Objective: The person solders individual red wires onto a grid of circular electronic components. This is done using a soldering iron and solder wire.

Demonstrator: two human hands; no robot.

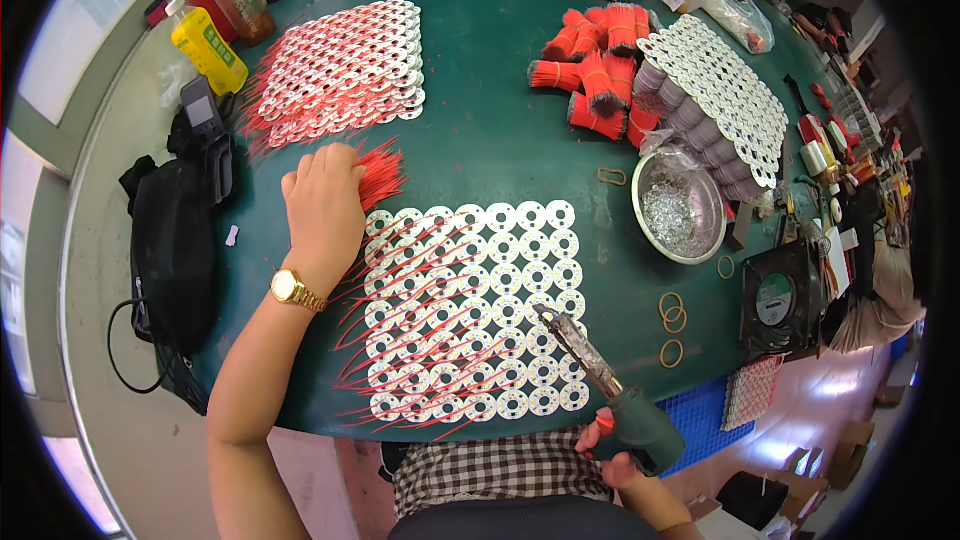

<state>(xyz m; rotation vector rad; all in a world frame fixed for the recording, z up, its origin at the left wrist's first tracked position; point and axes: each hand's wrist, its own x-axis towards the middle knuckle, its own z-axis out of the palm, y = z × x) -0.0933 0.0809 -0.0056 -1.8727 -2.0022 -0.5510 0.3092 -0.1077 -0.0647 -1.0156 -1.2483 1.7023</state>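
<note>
My left hand (325, 200), with a gold watch (290, 288) at the wrist, is curled against a loose bundle of short red wires (381, 176); its fingertips are partly hidden. My right hand (618, 460) is wrapped around the green handle of a soldering iron (640, 428). The iron's metal tip points up and left, over the right side of a panel of round white circuit boards (505, 277). Red wires lie slanted across the panel's left and middle columns, while the columns on the right show bare boards.
Wired panels (350, 65) are stacked at the far left, bare ones (715, 90) at the far right. Between them lie banded red wire bundles (600, 65). A metal bowl (640, 225) stands near rubber bands (672, 315) and a black fan (773, 300). A black bag (172, 250) lies left.
</note>
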